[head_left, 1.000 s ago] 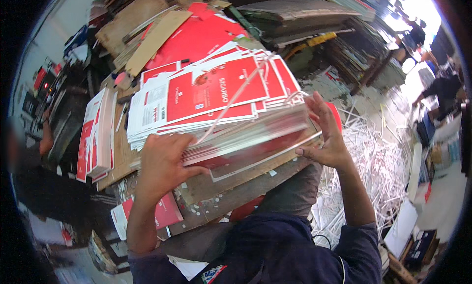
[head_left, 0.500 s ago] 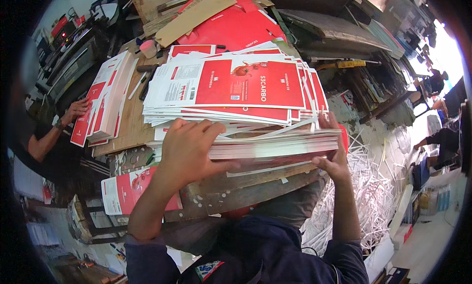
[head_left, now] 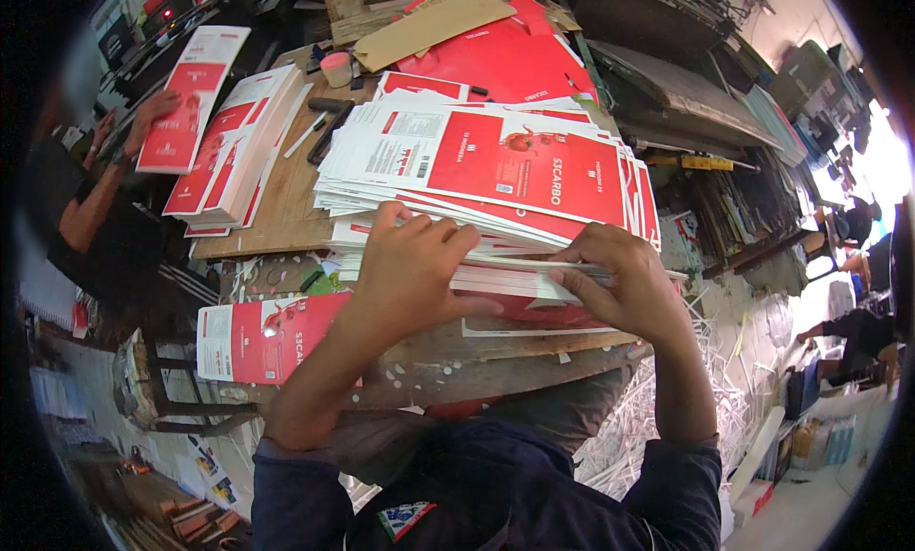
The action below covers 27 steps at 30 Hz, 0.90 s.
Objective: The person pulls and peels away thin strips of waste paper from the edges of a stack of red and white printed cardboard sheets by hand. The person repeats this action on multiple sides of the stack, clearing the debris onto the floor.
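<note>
A stack of trimmed printed sheets (head_left: 519,281) lies at the table's near edge, pale cut edges toward me. My left hand (head_left: 405,265) grips its left end, fingers curled over the top and thumb stretched along the front. At the right end my right hand (head_left: 620,279) pinches the upper layer of sheets between thumb and fingers. Behind both hands rises a larger, uneven pile of red-and-white printed sheets (head_left: 481,160) with tomato pictures. Part of the near stack is hidden by my hands.
At left, a co-worker's hand (head_left: 157,108) holds a printed sheet (head_left: 200,84) above another stack (head_left: 253,160). A marker (head_left: 304,135), pink-and-white roll (head_left: 335,70) and brown card (head_left: 434,36) lie farther back. Another sheet (head_left: 267,339) lies near left; shredded paper strips (head_left: 734,370) cover the right floor.
My right hand has moved inward from the stack's right end and now pinches its upper layer. My left hand still grips the left end. The co-worker has lifted a sheet off their stack.
</note>
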Motion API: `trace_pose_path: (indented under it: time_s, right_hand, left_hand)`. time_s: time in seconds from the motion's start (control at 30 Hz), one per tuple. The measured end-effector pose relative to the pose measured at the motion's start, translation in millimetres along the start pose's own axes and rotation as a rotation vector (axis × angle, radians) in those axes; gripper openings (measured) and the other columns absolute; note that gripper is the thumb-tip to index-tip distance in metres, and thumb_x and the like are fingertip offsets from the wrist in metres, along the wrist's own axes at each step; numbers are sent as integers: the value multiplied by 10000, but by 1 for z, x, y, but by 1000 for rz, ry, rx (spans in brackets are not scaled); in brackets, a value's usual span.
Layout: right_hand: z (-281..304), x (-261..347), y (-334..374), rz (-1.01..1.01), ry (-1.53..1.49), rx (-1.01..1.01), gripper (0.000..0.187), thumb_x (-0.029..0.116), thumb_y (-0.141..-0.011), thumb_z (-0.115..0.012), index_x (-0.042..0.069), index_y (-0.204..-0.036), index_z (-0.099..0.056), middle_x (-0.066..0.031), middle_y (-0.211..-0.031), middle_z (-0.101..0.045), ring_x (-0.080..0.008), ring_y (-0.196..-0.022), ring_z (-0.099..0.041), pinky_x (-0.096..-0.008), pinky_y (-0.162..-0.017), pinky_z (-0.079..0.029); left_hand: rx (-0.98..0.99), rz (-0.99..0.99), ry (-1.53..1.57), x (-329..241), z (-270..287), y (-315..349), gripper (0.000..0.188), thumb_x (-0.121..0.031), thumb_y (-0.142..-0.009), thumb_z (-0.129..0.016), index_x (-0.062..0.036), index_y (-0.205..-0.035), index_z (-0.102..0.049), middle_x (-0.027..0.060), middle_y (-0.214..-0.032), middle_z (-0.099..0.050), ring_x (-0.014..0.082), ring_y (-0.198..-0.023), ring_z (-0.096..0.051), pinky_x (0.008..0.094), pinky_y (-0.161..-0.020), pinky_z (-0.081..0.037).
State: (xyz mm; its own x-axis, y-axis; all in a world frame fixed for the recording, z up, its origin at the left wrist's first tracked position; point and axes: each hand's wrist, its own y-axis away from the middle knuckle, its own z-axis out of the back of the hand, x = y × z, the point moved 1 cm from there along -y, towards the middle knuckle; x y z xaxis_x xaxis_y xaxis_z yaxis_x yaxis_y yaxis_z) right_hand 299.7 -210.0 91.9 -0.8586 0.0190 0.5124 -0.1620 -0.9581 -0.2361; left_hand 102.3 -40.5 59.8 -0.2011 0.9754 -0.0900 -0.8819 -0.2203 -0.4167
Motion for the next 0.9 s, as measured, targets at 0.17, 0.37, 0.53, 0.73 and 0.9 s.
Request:
trace_pose_path:
  time_s: [0.17, 0.37, 0.53, 0.73, 0.9]
  right_hand:
    - [-2, -4, -10, 27, -49, 41, 182, 156, -890, -724, -19, -914, -683, -159, -808, -655, -300, -752, -652, -375, -701, -495]
    - [0, 2, -11, -165, -231, 189, 256, 246, -931, -672, -9, -924, -694, -176, -791, -673, -320, -740, -658, -404, -703, -498]
    - [4, 1, -12, -137, -127, 199, 305, 276, -978, -616, -12, -897, -675, -152, -728, -635, -218, -691, -616, -377, -658, -470]
    - [4, -13, -23, -339, -363, 369, 325, 307, -1027, -549, 2, -953, -636, -81, -714, -615, -137, -687, -565, -340, -646, -454]
    - [6, -12, -21, -223, -439, 346, 266, 274, -999, -605, 11, -972, -628, -44, -780, -625, -98, -751, -561, -314, -679, -455]
  left_hand:
    - [-29, 3, 11, 1, -2, 4, 712, -698, -631, -770, -111, -1014, -648, 58, -859, -706, 226, -840, -679, 428, -881, -385]
    - [-7, 14, 13, 0, -3, 4, 717, -691, -609, -783, -102, -971, -596, 61, -826, -704, 236, -808, -687, 431, -872, -386]
    - [-25, 12, 20, 1, -1, 3, 752, -711, -587, -780, -96, -974, -585, 66, -815, -695, 252, -782, -683, 426, -859, -388]
    - [-79, -4, 60, 1, 2, 2, 757, -744, -609, -753, -82, -943, -598, 72, -830, -680, 242, -752, -667, 405, -824, -394]
    - [-126, 35, 67, -4, 3, -3, 691, -723, -715, -699, -61, -909, -647, 97, -791, -679, 243, -749, -673, 383, -793, -404]
